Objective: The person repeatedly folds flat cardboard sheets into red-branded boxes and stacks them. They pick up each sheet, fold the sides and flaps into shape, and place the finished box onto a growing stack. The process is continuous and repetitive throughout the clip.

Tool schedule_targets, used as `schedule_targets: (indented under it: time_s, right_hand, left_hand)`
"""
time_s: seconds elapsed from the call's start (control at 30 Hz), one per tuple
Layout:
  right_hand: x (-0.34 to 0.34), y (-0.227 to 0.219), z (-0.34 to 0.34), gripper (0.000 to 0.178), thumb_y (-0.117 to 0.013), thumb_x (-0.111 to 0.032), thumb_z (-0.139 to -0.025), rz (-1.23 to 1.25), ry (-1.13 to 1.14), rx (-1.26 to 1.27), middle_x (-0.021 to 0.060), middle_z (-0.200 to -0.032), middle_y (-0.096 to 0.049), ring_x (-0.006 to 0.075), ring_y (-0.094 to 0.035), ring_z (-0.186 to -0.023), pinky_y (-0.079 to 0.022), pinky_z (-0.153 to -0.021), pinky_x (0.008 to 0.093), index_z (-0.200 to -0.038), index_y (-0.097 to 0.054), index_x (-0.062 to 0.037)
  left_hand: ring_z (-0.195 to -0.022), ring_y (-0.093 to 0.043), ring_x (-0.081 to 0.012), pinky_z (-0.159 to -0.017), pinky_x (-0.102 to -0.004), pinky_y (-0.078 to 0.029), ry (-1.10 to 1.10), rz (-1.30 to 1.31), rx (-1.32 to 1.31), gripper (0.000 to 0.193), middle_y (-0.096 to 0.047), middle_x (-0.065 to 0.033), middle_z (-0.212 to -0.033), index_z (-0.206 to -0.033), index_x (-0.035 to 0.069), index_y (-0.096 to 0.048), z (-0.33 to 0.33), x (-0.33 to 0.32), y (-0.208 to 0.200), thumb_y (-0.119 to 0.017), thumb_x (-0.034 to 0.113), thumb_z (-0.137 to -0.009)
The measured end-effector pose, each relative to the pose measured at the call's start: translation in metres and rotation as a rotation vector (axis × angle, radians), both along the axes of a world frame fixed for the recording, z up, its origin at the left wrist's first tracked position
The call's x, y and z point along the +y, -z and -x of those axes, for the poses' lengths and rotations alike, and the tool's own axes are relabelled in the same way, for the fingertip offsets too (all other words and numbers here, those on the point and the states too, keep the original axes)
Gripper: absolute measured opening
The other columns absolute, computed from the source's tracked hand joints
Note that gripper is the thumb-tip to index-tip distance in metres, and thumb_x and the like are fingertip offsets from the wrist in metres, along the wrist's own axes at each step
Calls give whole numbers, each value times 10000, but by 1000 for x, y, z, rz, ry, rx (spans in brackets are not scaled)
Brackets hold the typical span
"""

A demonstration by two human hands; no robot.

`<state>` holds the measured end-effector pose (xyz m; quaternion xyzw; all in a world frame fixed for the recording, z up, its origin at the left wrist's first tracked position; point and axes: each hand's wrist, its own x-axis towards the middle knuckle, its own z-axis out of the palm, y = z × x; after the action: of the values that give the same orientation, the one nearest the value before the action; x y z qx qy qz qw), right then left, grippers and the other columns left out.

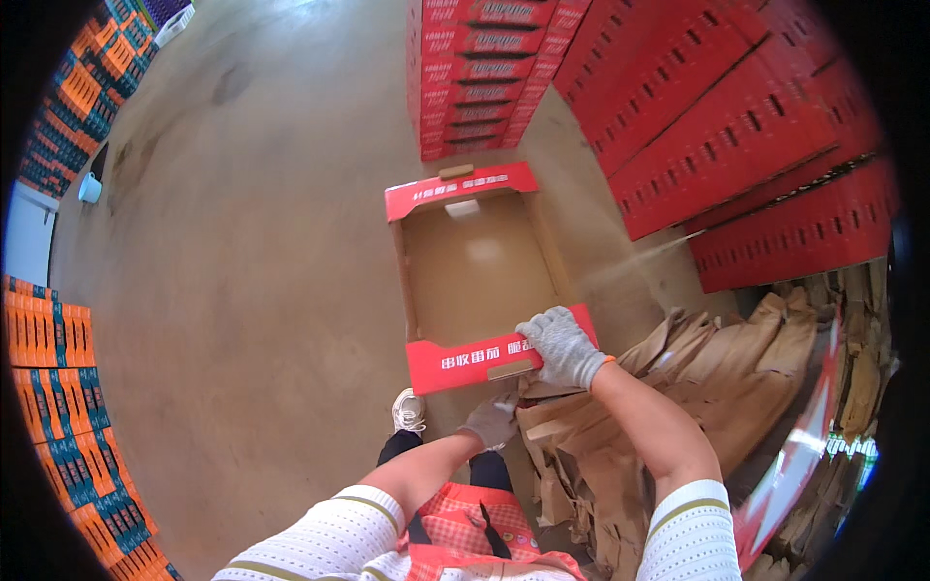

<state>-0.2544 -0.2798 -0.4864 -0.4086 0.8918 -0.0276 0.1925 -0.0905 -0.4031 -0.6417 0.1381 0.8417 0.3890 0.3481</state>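
Note:
A shallow open-top cardboard box (480,261), red on its end panels and plain brown inside, is in front of me with nothing in it. My right hand (562,349), in a grey-white knit glove, grips the near right corner, fingers curled over the red rim. Below the near panel is my left hand (492,422), also gloved, close to the edge of a brown cardboard pile (668,416). Its fingers are partly hidden and blurred, so their hold cannot be made out.
A tall stack of red boxes (475,77) stands just beyond the open box. Large red perforated cardboard sheets (717,126) lean at the right. Orange and dark green boxes (58,416) line the left side, with a small white bucket (90,187) farther back.

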Motion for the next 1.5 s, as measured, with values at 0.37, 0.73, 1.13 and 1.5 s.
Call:
schedule_targets:
  time_s: [0.37,0.73,1.13,1.5]
  right_hand:
    - [27,218,34,450,-724,-243,-704,-100,-127,-54,107,-1042,-612,285,-578,-1014,-403,-936,405,-1114,-581,-121]
    - [15,259,19,346,-680,-171,-759,-395,40,-178,107,-1045,-642,264,-616,-1024,-432,-887,393,-1086,-574,-136]
    - [4,324,-10,578,-664,-199,-757,-518,333,-274,129,-1165,-590,287,-595,-1094,-408,-952,438,-1300,-474,-141]
    - [-72,182,-167,490,-586,-335,-836,-203,624,-747,209,-1314,-559,335,-578,-1191,-493,-954,437,-1273,-565,-116]
  left_hand:
    - [-1195,-532,-394,-1006,-477,-417,-195,173,217,463,-546,-254,-1287,-1294,26,-493,51,62,186,-494,192,-862]
    - [-1171,-553,-369,-1003,-471,-425,45,166,-156,619,-549,-214,-1330,-1288,67,-552,59,22,228,-484,533,-886]
    - [-708,-673,-357,-595,-460,-546,407,-204,383,234,-663,-161,-876,-976,72,-607,27,7,193,-601,231,-803]
    - [-1097,-598,-312,-956,-373,-466,-229,-134,-152,324,-634,-139,-1211,-947,64,-743,-71,-101,-38,-598,347,-887]
